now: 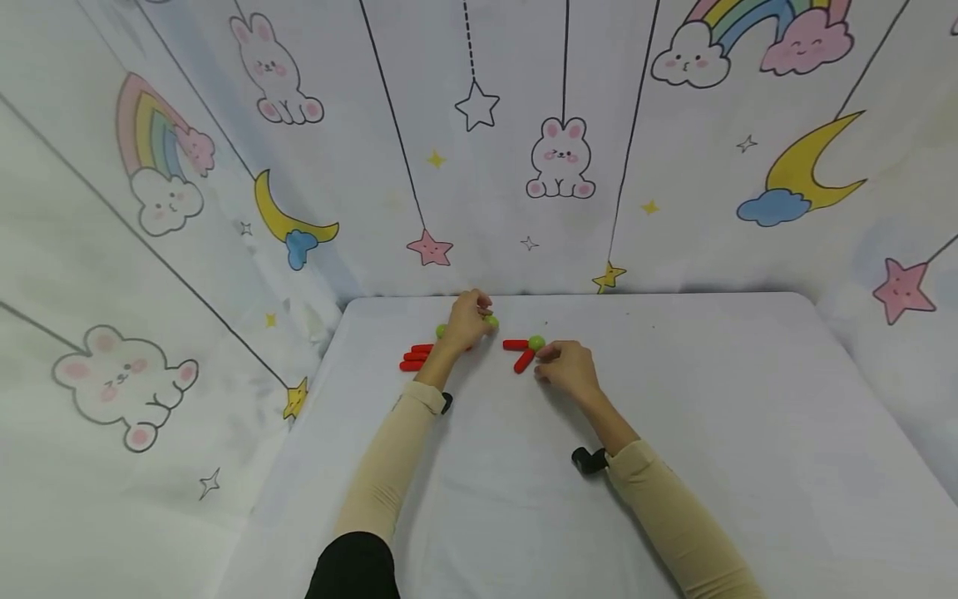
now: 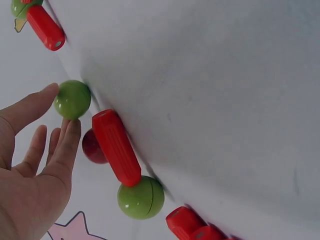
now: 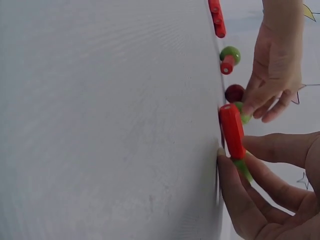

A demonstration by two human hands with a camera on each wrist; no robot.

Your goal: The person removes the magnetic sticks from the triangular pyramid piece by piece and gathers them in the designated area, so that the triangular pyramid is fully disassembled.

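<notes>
Head view: left hand point(image 1: 467, 323) reaches toward the far edge of a white table point(image 1: 711, 416), fingers bent over a green ball point(image 1: 491, 322). A second green ball point(image 1: 440, 331) lies just beside this hand, and a row of red rods point(image 1: 414, 358) lies close by, side by side, partly covered by the wrist. Nearer the middle rests a two-rod piece point(image 1: 525, 359), its red rods meeting at a green ball; the right hand point(image 1: 570, 368) is at its right side, fingers bent. Pale sleeves point(image 1: 397, 466) cover both forearms, and a printed cloth point(image 1: 509, 191) with rabbits, moons and stars rises behind.

Left wrist view: thumb and a fingertip pinch the green ball from two sides, the remaining fingers spread apart. Just beside it lies a single red rod point(image 2: 116, 147), one end against the second green ball, with a dark red ball point(image 2: 94, 147) partly hidden behind the rod.

Right wrist view: thumb and fingers stand apart on either side of the two-rod piece, the thumb tip at one rod's edge; I cannot tell whether they clamp it. Beyond, the left hand is at its ball.
</notes>
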